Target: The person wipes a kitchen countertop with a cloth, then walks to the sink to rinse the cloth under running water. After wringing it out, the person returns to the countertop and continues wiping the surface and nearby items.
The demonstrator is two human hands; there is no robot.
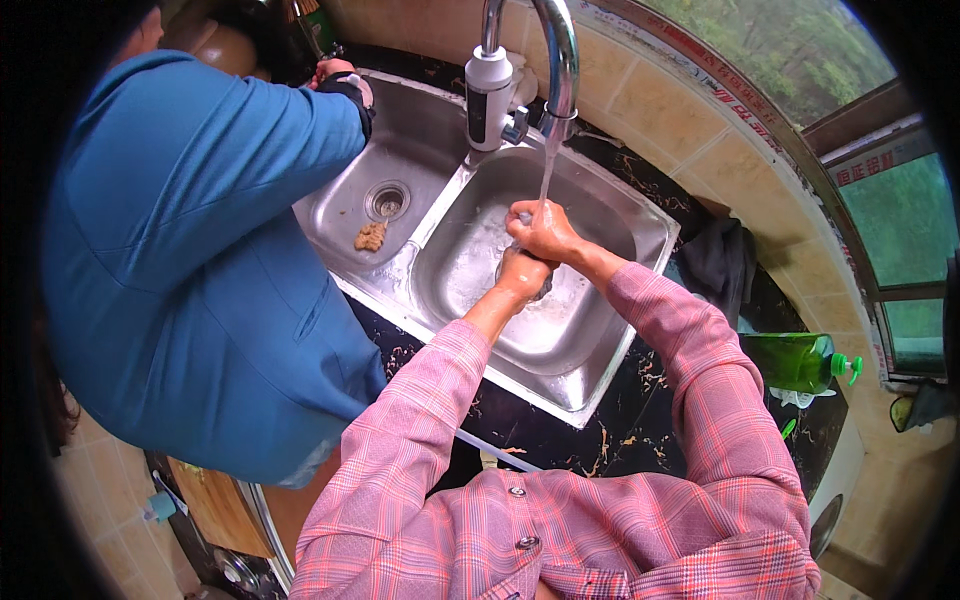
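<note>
My right hand (549, 234) is directly under a stream of water (549, 176) from the chrome faucet (564, 82). Its fingers are curled. Just below it, my left hand (523, 273) touches or nearly touches its underside. Both are wet and held over the right basin (491, 319) of a stainless steel double sink (437, 247). The fingers overlap and water runs over them, so whether either hand holds anything is hidden. A dark round shape, perhaps the drain (541, 289), shows partly behind my left hand.
A person in a blue jacket (217, 180) stands close on the left, one hand (337, 73) beyond the left basin. A brown clump (370, 236) lies near that basin's drain (388, 201). A green dish soap bottle (795, 363) and dark cloth (716, 255) sit right.
</note>
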